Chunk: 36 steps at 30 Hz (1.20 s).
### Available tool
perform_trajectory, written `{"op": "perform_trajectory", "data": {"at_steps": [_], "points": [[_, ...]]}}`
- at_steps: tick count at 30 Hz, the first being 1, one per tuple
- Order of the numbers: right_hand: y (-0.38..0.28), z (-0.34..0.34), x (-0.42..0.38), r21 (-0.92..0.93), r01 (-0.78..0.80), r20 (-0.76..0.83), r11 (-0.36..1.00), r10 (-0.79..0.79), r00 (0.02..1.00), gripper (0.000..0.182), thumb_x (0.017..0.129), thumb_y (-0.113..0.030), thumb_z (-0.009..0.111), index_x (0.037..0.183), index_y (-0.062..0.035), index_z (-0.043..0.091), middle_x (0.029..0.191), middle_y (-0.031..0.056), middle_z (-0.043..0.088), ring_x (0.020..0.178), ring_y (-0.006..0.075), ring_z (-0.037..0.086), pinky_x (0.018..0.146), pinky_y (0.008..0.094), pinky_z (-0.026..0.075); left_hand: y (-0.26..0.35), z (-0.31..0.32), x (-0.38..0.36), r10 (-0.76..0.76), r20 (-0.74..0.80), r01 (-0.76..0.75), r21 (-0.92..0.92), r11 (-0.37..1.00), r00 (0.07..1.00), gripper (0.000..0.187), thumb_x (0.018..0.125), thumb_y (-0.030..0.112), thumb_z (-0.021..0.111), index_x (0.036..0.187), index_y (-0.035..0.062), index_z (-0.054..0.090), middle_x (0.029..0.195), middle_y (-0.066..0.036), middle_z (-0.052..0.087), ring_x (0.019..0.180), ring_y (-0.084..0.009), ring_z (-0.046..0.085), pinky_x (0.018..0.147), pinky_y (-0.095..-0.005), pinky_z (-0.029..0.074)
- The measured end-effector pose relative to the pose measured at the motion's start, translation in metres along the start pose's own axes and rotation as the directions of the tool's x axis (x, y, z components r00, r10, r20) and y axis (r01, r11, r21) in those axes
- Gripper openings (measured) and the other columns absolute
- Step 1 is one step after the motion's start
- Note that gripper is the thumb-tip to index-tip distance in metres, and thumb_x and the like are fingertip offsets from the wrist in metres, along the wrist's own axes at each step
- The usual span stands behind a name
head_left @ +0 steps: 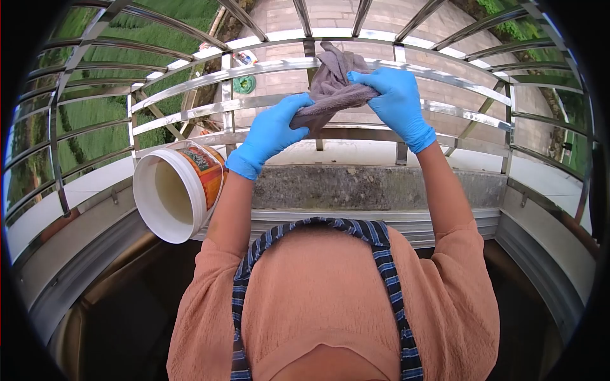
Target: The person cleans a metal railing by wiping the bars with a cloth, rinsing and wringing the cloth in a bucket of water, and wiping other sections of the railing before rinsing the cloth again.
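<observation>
A grey-purple cloth (340, 89) is stretched and bunched between my two hands, out over the metal bars. My left hand (272, 132), in a blue glove, is closed on the cloth's lower left end. The blue-gloved right hand (395, 101) grips its right side, thumb pointing left along the fabric. Loose folds of the cloth hang up and away past the bars. Left of my left forearm stands a white bucket (166, 195) with a colourful label, tilted in view, with cloudy liquid inside.
Shiny metal railing bars (267, 68) curve around the front and both sides. A stained concrete ledge (356, 187) and a window track (337, 219) lie beneath my arms. Far below are paving (337, 19), grass (152, 28) and a green round object (244, 84).
</observation>
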State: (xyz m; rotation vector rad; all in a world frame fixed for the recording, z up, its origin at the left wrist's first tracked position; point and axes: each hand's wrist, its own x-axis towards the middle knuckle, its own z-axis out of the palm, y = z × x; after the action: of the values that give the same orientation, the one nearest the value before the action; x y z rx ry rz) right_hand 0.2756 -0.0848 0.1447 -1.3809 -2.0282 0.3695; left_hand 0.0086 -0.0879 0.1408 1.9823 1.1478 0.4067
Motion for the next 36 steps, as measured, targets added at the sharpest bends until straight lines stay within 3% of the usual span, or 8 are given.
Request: {"op": "perform_trajectory", "data": {"at_steps": [10,13,16,20,23,27,30,36], "points": [[0.005,0.018,-0.023,0.543,-0.158,-0.023,0.825,0.202,0.979,0.019,0.073,0.009,0.06,0.086,-0.0033,0.064,0.087,0.0094,0.067,0.083,0.0214,0.066,0.077,0.0317,0.054,-0.023,0.018,0.028,-0.164,0.573,0.433,-0.372,0.821,0.803,0.055,0.089,0.049,0.056,0.129,0.0118,0.056,0.111,-0.015,0.065,0.104,-0.0228,0.06,0.09,-0.0321,0.046],[0.001,0.015,-0.026,0.652,-0.221,0.074,0.725,0.23,0.97,0.022,0.073,0.013,0.057,0.089,-0.0012,0.062,0.092,0.0094,0.066,0.088,0.02,0.066,0.081,0.0313,0.053,-0.02,0.042,0.022,-0.22,0.186,0.26,-0.222,0.94,0.957,0.046,0.088,0.039,0.062,0.125,0.011,0.059,0.099,-0.01,0.066,0.095,-0.0178,0.061,0.085,-0.0289,0.047],[-0.009,0.012,-0.022,0.697,-0.258,0.15,0.669,0.217,0.965,0.024,0.073,0.015,0.054,0.09,-0.0004,0.061,0.094,0.0091,0.066,0.089,0.0193,0.065,0.082,0.0304,0.052,-0.003,0.031,0.022,-0.243,0.475,0.346,-0.14,0.928,0.846,0.043,0.085,0.027,0.067,0.124,0.0109,0.06,0.097,-0.006,0.064,0.091,-0.0144,0.059,0.083,-0.0274,0.047],[-0.01,0.012,-0.021,0.66,-0.253,0.151,0.708,0.204,0.967,0.026,0.073,0.014,0.054,0.093,-0.0006,0.061,0.091,0.0088,0.066,0.087,0.0185,0.065,0.08,0.0295,0.052,-0.012,0.038,0.026,0.044,0.299,-0.047,0.003,0.999,0.953,0.02,0.081,0.016,0.067,0.095,0.0028,0.064,0.106,-0.008,0.065,0.095,-0.0147,0.059,0.086,-0.0283,0.047],[0.007,0.002,-0.022,0.559,-0.346,0.27,0.754,0.229,0.935,0.026,0.073,0.004,0.061,0.099,0.0,0.062,0.09,0.009,0.067,0.086,0.019,0.064,0.078,0.0298,0.051,-0.027,0.025,0.018,-0.175,0.07,0.167,-0.755,0.634,0.982,0.011,0.08,0.011,0.064,0.083,0.0028,0.058,0.099,-0.006,0.066,0.091,-0.0155,0.059,0.084,-0.0302,0.047],[0.012,-0.007,-0.002,0.111,-0.425,0.684,0.898,0.241,0.689,0.045,0.077,-0.029,0.07,0.112,-0.0026,0.061,0.099,0.0119,0.068,0.091,0.0224,0.063,0.085,0.033,0.048,-0.037,-0.004,0.028,-0.362,-0.151,0.146,-0.724,0.674,0.92,0.01,0.085,0.012,0.062,0.091,0.0049,0.06,0.088,0.0,0.062,0.082,-0.0086,0.054,0.076,-0.0265,0.045],[0.019,0.006,0.023,0.385,-0.628,0.741,0.677,0.179,0.647,0.044,0.081,-0.033,0.066,0.115,-0.0045,0.061,0.107,0.0113,0.066,0.099,0.0216,0.06,0.09,0.0324,0.045,-0.045,-0.008,0.055,-0.411,-0.339,0.077,-0.686,0.724,0.846,0.015,0.087,0.016,0.065,0.094,0.0039,0.061,0.087,0.0,0.061,0.08,-0.0068,0.053,0.074,-0.0235,0.045],[0.086,0.099,0.085,0.392,-0.631,0.412,0.669,0.486,0.771,0.035,0.088,-0.036,0.058,0.102,-0.0041,0.063,0.097,0.0091,0.066,0.091,0.0195,0.06,0.082,0.0321,0.046,-0.092,-0.013,0.117,-0.392,-0.49,0.199,-0.4,0.895,0.779,0.028,0.083,0.024,0.069,0.099,0.0015,0.062,0.094,-0.009,0.068,0.084,-0.0169,0.062,0.077,-0.029,0.049]]}}
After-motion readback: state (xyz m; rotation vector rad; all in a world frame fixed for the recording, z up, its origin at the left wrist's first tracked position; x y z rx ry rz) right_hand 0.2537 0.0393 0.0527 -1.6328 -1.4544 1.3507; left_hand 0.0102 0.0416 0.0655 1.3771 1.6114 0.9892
